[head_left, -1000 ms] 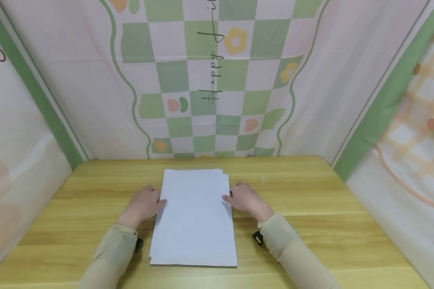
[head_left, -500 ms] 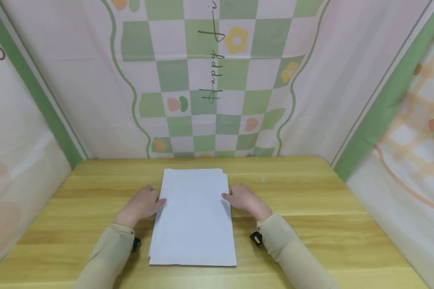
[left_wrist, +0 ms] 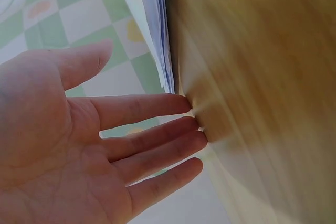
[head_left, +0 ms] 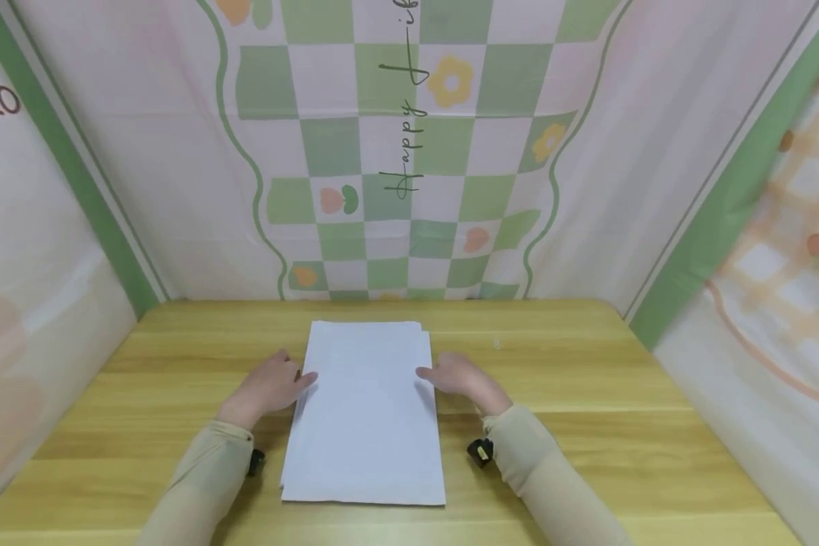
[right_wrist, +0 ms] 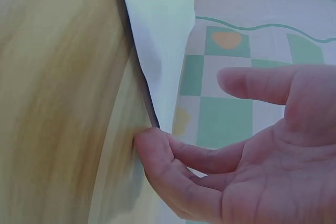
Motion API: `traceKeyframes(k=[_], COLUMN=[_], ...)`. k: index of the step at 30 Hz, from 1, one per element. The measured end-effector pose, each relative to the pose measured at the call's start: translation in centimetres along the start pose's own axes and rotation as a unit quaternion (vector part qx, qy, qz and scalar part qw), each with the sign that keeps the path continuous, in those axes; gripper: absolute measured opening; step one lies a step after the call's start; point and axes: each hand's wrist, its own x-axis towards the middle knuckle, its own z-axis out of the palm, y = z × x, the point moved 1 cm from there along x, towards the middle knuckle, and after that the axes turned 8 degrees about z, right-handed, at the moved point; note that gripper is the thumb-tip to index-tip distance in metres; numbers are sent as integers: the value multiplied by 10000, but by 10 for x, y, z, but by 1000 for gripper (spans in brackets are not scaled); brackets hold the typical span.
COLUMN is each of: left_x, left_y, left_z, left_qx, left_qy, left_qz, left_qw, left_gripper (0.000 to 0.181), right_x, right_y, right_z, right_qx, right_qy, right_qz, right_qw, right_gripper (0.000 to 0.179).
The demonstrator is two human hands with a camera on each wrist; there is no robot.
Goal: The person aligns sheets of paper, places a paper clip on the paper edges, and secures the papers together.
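A stack of white paper sheets (head_left: 365, 413) lies on the wooden table (head_left: 587, 455), its edges slightly out of line at the far right and near left corners. At its left side is my left hand (head_left: 268, 388), thumb over the paper's edge in the head view. The left wrist view shows that thumb raised and the fingers (left_wrist: 152, 108) straight, tips on the tabletop at the stack's edge. My right hand (head_left: 459, 377) is at the opposite side. Its fingers (right_wrist: 157, 156) bend loosely by the paper's corner, fingertips down at the table, with the thumb held apart from them.
A small pale clip-like piece (head_left: 497, 343) lies on the table beyond the right hand. Printed curtains (head_left: 382, 152) hang behind the table and along both sides. Dark wrist devices (head_left: 481, 453) show under the beige sleeves (head_left: 532, 455).
My right hand has shifted slightly left, its fingers tucked further down at the paper's edge. The left hand stays nearly still, and the stack has hardly moved.
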Motion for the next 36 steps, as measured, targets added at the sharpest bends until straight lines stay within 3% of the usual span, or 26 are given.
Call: traceKeyframes(k=[14, 28, 36], left_x=[5, 2, 4], left_y=[2, 1, 1], left_z=[1, 1, 2], left_qx=[15, -14, 14], left_qy=[130, 94, 44], left_qz=[25, -4, -14], left_qw=[9999, 10000, 10000], left_gripper=[54, 53, 54], right_x=[-3, -4, -4], right_y=[-6, -6, -6], right_z=[-3, -2, -2], right_qx=[198, 313, 395], right_qy=[-157, -220, -336], right_qz=[-76, -51, -119], right_qw=[9997, 9993, 9986], right_gripper=[49, 45, 51])
